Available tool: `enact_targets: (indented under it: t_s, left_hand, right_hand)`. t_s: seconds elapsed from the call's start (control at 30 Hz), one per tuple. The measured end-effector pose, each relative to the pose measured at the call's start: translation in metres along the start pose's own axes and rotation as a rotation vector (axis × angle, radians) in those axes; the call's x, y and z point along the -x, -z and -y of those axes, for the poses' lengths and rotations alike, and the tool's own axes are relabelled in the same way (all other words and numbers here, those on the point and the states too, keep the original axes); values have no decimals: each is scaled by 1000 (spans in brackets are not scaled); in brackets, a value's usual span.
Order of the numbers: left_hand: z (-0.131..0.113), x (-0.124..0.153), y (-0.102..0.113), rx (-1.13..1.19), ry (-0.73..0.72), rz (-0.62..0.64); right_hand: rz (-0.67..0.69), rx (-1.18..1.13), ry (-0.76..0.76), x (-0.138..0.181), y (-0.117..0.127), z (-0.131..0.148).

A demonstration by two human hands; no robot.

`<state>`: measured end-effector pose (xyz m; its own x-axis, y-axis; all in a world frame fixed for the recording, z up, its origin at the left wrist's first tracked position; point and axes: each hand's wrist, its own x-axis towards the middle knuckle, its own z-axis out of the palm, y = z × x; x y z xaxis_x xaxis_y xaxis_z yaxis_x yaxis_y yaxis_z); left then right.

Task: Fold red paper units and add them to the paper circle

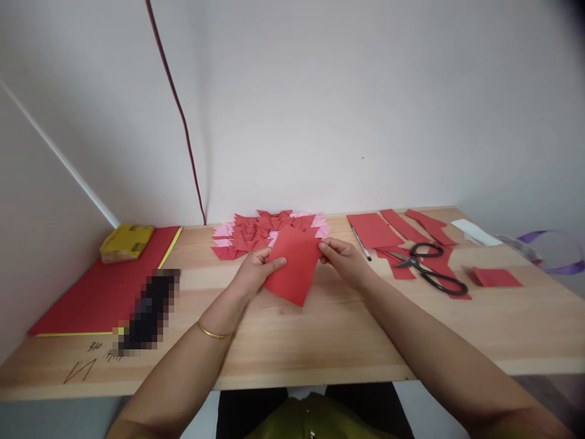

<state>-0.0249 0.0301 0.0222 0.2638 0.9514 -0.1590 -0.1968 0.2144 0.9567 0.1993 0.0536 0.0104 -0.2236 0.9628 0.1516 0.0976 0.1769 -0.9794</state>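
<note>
A flat piece of red paper (295,268) is held up over the middle of the table, one corner pointing down towards me. My left hand (258,268) grips its left side, thumb lying on top of the sheet. At the right corner, my right hand (340,257) pinches the paper between thumb and fingers. Just behind the sheet lie rows of folded red and pink paper pieces (249,235) against the wall. Black-handled scissors (414,262) rest with blades apart on red paper scraps (442,259), right of my right hand.
A pen (362,241) lies beside a red sheet (375,230). Further right are a small folded red piece (498,277), a white strip (475,232) and a purple ribbon (562,268). At left, a yellow packet (127,242) sits on large red sheets (91,299), near a blurred dark object (150,311).
</note>
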Motion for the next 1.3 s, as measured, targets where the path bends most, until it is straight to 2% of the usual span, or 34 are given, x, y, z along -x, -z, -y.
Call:
enact_targets:
  t_s: [0.1, 0.23, 0.3, 0.37, 0.5, 0.67, 0.73, 0.83, 1.0, 1.07, 1.3]
  left_hand:
    - [-4, 2, 3, -157, -7, 17]
    - [-11, 5, 3, -318, -65, 170]
    - [-12, 6, 1, -313, -78, 224]
    - [-11, 5, -2, -222, -74, 171]
    - [-2, 2, -7, -110, -86, -45]
    - [6, -2, -8, -161, -144, -137]
    - [6, -3, -8, -164, -151, -174]
    - [3, -2, -6, -326, -165, -137]
    - [-3, 3, -14, -787, -325, -35]
    - [-2, 4, -19, -925, -366, -7]
    - [0, 6, -26, -982, -423, 87]
  right_hand:
    - [-42, 61, 35, 3, -1, 8]
    - [-54, 128, 96, 6, 2, 15]
    - [-40, 174, 108, 7, 4, 17]
    - [12, 227, 107, 7, 5, 17]
    - [155, 239, 111, 7, 0, 16]
    - [152, 69, 24, 9, -6, 15]
    - [157, 69, 4, 9, -6, 15]
    - [166, 185, 44, 9, -5, 15]
    - [284, 330, 138, 15, -17, 13]
    - [288, 367, 155, 18, -23, 13]
    - [256, 357, 145, 19, -31, 16]
